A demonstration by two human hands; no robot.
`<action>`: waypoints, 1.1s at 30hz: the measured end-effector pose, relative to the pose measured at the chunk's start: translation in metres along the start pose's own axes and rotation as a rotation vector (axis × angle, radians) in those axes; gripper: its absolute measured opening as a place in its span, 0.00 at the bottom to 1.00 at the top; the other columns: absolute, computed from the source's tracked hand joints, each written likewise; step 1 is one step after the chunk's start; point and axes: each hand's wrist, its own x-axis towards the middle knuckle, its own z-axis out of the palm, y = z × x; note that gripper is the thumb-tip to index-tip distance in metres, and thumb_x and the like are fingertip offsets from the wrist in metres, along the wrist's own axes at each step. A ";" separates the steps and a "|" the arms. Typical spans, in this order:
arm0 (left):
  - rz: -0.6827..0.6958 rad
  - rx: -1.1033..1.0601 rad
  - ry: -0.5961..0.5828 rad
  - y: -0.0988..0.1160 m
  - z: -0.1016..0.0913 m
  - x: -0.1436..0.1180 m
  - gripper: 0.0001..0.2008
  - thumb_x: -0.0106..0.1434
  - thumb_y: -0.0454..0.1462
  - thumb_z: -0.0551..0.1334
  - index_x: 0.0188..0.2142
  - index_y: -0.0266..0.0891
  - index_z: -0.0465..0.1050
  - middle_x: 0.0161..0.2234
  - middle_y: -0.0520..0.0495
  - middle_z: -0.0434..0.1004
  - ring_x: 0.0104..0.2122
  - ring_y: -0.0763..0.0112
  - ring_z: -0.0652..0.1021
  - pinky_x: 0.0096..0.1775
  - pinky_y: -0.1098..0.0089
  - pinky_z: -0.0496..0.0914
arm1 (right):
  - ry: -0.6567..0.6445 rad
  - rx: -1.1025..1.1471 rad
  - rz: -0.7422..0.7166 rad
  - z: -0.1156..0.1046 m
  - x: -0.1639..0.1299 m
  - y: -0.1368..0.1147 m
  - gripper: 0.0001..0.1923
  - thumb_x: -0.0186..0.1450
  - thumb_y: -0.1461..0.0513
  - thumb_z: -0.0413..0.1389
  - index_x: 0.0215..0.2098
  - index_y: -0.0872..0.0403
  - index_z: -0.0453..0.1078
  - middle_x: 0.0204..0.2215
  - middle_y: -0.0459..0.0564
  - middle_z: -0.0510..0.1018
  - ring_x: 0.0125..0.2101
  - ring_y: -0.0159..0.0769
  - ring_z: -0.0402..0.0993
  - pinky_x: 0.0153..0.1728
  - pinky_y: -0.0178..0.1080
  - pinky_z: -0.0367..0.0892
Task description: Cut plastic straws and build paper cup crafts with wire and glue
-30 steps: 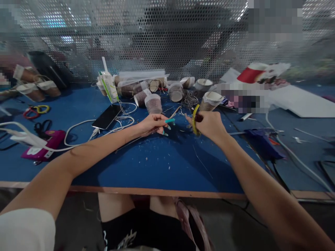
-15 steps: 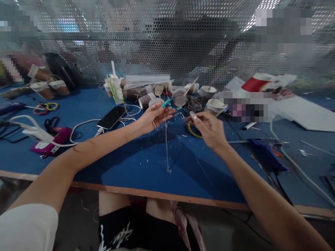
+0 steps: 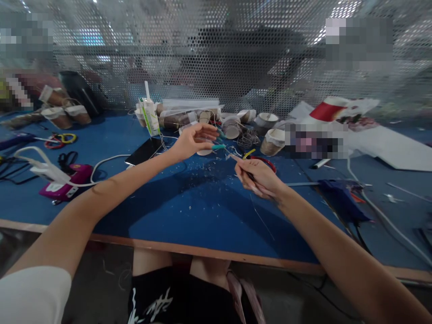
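Far left of blue table [image 3: 189, 216]: white power strip [image 3: 43, 171] with cable, pink device [image 3: 65, 188] just beside it, black scissors [image 3: 65, 158] behind, red and yellow rings [image 3: 60, 139] further back. All sit near the left edge.

Centre-left: black phone [image 3: 144, 151] lies flat, white cable looping past it. Behind it a carton with straw [image 3: 148, 114] stands upright, then a row of paper cups [image 3: 189, 117] on their sides, close to the perforated screen [image 3: 216, 54] that closes off the far edge.

Left hand [image 3: 195, 140] is raised above the table, fingers loosely curled and part spread; teal nails visible. Cannot tell whether it pinches anything.

Right hand [image 3: 258, 177] is low over the table, fingers pinched closed on a thin stick [image 3: 236, 159] whose tip points up-left toward the left hand. The two hands are near each other but apart. Just behind the right hand, red and yellow scissors [image 3: 261, 158] lie on the table, with a wire tangle [image 3: 248, 139] and a paper cup [image 3: 272, 141] beyond.

Open room: the table from the hands to the near edge holds only small scraps and a thin wire strand [image 3: 261, 216].

Right: blue glue gun [image 3: 340, 195] with cord running toward the near right edge; white sheets [image 3: 391, 144] and a red cup [image 3: 329, 110] further back.
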 end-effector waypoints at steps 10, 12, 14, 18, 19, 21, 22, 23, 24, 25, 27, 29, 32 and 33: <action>0.214 0.952 -0.347 0.020 0.017 -0.012 0.12 0.60 0.41 0.61 0.42 0.39 0.76 0.37 0.40 0.78 0.40 0.59 0.75 0.47 0.61 0.66 | -0.096 0.033 0.064 0.006 0.003 0.005 0.25 0.68 0.51 0.45 0.19 0.56 0.65 0.03 0.39 0.57 0.04 0.21 0.42 0.06 0.27 0.45; 0.230 0.896 -0.346 0.018 0.020 -0.014 0.15 0.59 0.41 0.62 0.45 0.41 0.75 0.38 0.41 0.78 0.40 0.61 0.74 0.47 0.62 0.65 | -0.107 0.043 0.103 0.007 0.003 0.005 0.27 0.69 0.49 0.43 0.19 0.56 0.63 0.03 0.39 0.56 0.04 0.21 0.41 0.06 0.26 0.45; 0.219 0.798 -0.351 0.015 0.021 -0.016 0.14 0.60 0.40 0.60 0.45 0.41 0.75 0.38 0.41 0.77 0.39 0.63 0.73 0.48 0.61 0.64 | -0.118 0.076 0.152 0.008 0.003 0.005 0.28 0.70 0.48 0.40 0.19 0.55 0.62 0.03 0.38 0.55 0.04 0.21 0.40 0.06 0.25 0.44; 0.126 0.584 -0.375 0.013 0.021 -0.022 0.11 0.61 0.38 0.58 0.40 0.42 0.78 0.34 0.41 0.77 0.37 0.65 0.73 0.51 0.61 0.62 | -0.218 0.248 0.281 0.008 0.005 0.008 0.27 0.70 0.49 0.37 0.20 0.54 0.58 0.04 0.36 0.54 0.04 0.20 0.38 0.05 0.23 0.42; 0.097 0.538 -0.383 0.013 0.021 -0.023 0.11 0.60 0.38 0.59 0.40 0.42 0.78 0.34 0.41 0.77 0.37 0.65 0.73 0.52 0.61 0.62 | -0.262 0.302 0.301 0.008 0.006 0.008 0.27 0.71 0.49 0.37 0.20 0.54 0.56 0.05 0.36 0.54 0.04 0.20 0.37 0.05 0.23 0.41; 0.044 0.467 -0.382 0.013 0.021 -0.026 0.11 0.58 0.38 0.62 0.41 0.42 0.78 0.33 0.41 0.78 0.37 0.63 0.74 0.53 0.60 0.62 | -0.341 0.399 0.320 0.008 0.006 0.010 0.26 0.71 0.50 0.37 0.21 0.54 0.54 0.05 0.35 0.55 0.04 0.19 0.33 0.04 0.22 0.38; 0.023 0.446 -0.379 0.013 0.020 -0.028 0.12 0.57 0.37 0.63 0.41 0.42 0.78 0.34 0.40 0.79 0.38 0.62 0.75 0.54 0.60 0.61 | -0.366 0.438 0.318 0.009 0.006 0.010 0.25 0.71 0.50 0.37 0.21 0.54 0.53 0.05 0.34 0.54 0.04 0.19 0.32 0.04 0.21 0.36; 0.011 0.436 -0.380 0.014 0.020 -0.028 0.12 0.56 0.36 0.63 0.42 0.42 0.78 0.36 0.40 0.79 0.40 0.62 0.75 0.56 0.59 0.61 | -0.379 0.467 0.315 0.009 0.006 0.010 0.25 0.71 0.49 0.37 0.21 0.54 0.52 0.05 0.34 0.54 0.04 0.18 0.30 0.04 0.21 0.34; 0.010 0.439 -0.388 0.015 0.019 -0.028 0.13 0.56 0.36 0.63 0.42 0.42 0.78 0.38 0.41 0.79 0.42 0.61 0.76 0.57 0.59 0.60 | -0.383 0.480 0.316 0.010 0.006 0.010 0.25 0.70 0.48 0.38 0.20 0.53 0.51 0.05 0.33 0.53 0.04 0.18 0.29 0.04 0.21 0.33; 0.024 0.456 -0.406 0.016 0.018 -0.028 0.14 0.56 0.35 0.63 0.43 0.42 0.77 0.41 0.41 0.79 0.44 0.61 0.75 0.58 0.59 0.59 | -0.386 0.478 0.323 0.010 0.005 0.010 0.26 0.69 0.47 0.38 0.20 0.53 0.50 0.05 0.33 0.52 0.04 0.18 0.29 0.04 0.21 0.33; 0.083 0.517 -0.468 0.020 0.015 -0.026 0.15 0.58 0.35 0.61 0.46 0.40 0.75 0.45 0.41 0.78 0.48 0.62 0.75 0.60 0.59 0.57 | -0.382 0.448 0.334 0.009 0.004 0.008 0.27 0.68 0.44 0.39 0.19 0.53 0.50 0.04 0.32 0.50 0.04 0.17 0.29 0.04 0.21 0.34; 0.150 0.595 -0.506 0.025 0.010 -0.021 0.15 0.61 0.37 0.59 0.48 0.39 0.74 0.47 0.41 0.77 0.50 0.63 0.74 0.60 0.60 0.57 | -0.359 0.414 0.326 0.006 0.004 0.005 0.27 0.67 0.43 0.39 0.19 0.53 0.50 0.05 0.33 0.51 0.04 0.18 0.30 0.04 0.21 0.35; 0.191 0.730 -0.372 0.034 -0.002 -0.012 0.18 0.63 0.45 0.57 0.48 0.39 0.74 0.44 0.40 0.78 0.48 0.62 0.74 0.57 0.59 0.59 | -0.297 0.370 0.291 0.000 0.003 0.002 0.27 0.68 0.45 0.38 0.20 0.54 0.54 0.06 0.34 0.53 0.05 0.19 0.33 0.04 0.22 0.37; 0.183 0.798 -0.285 0.037 -0.007 -0.008 0.20 0.63 0.47 0.57 0.49 0.39 0.74 0.41 0.39 0.78 0.46 0.60 0.75 0.55 0.57 0.61 | -0.277 0.352 0.283 -0.002 0.003 0.000 0.26 0.69 0.46 0.38 0.21 0.54 0.55 0.06 0.34 0.54 0.05 0.19 0.34 0.04 0.22 0.38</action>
